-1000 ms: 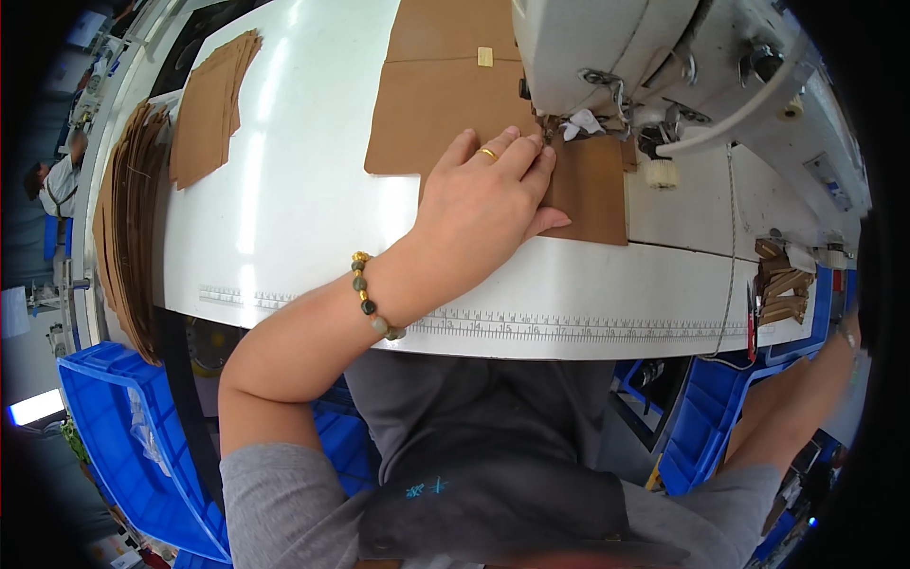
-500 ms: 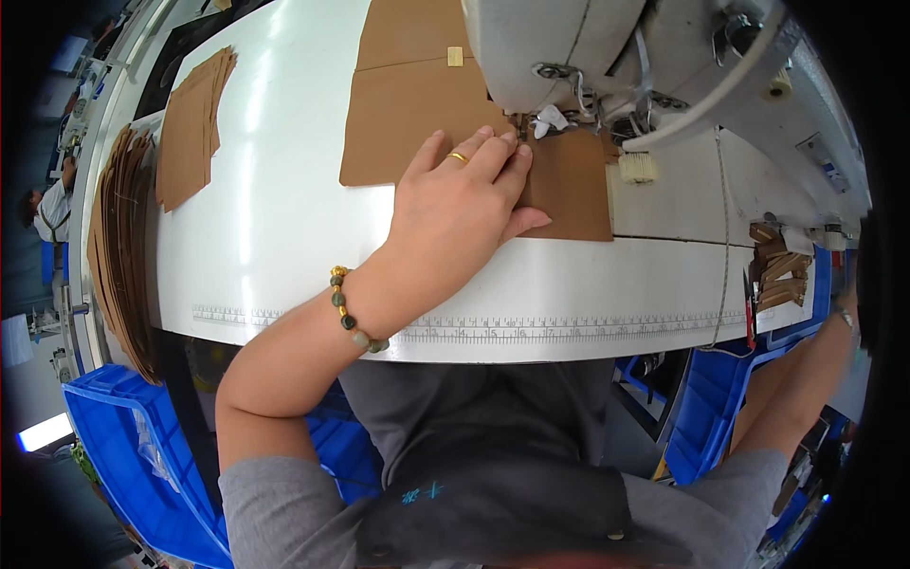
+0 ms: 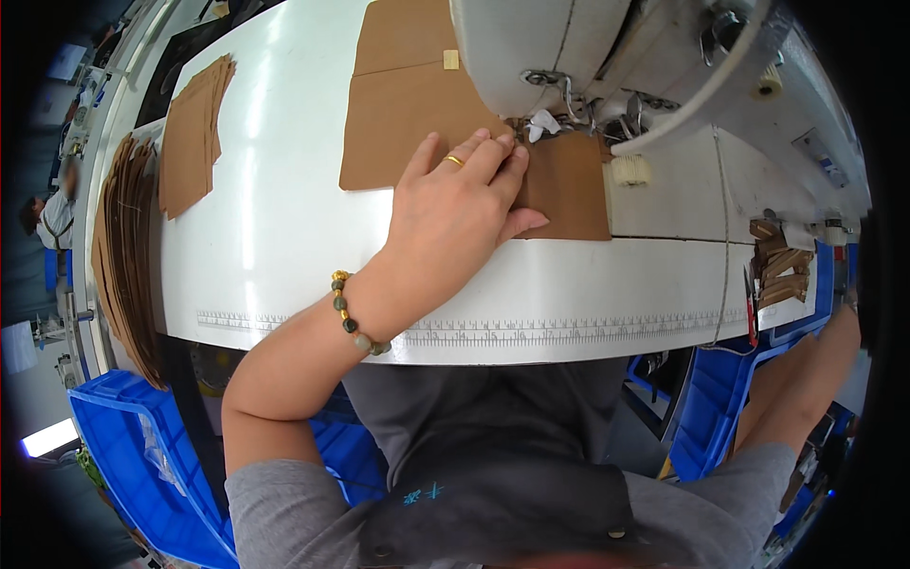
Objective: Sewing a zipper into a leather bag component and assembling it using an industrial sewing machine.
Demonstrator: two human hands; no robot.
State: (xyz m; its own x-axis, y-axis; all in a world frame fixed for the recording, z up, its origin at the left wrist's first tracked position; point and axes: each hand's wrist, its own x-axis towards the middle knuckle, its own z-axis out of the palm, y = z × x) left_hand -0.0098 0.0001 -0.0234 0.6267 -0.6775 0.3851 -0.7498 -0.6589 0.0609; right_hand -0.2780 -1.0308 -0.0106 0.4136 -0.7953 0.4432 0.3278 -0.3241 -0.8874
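The left hand (image 3: 460,204) is lying open, seemingly steadying the panel (image 3: 408,123) by the machine (image 3: 531,47); the right hand I'm not seeing, can't tell.

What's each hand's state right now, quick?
Left hand: open, laid over the brown material, not gripping.
Right hand: cannot be told, out of view; only the forearm shows.

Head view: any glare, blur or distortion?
Head view: bright glare streak on the white tabletop, left of the brown sheet; front edge bows, fisheye-style, corners black. Head view: left hand fairly sharp, reddish smear at the bottom edge out of focus.
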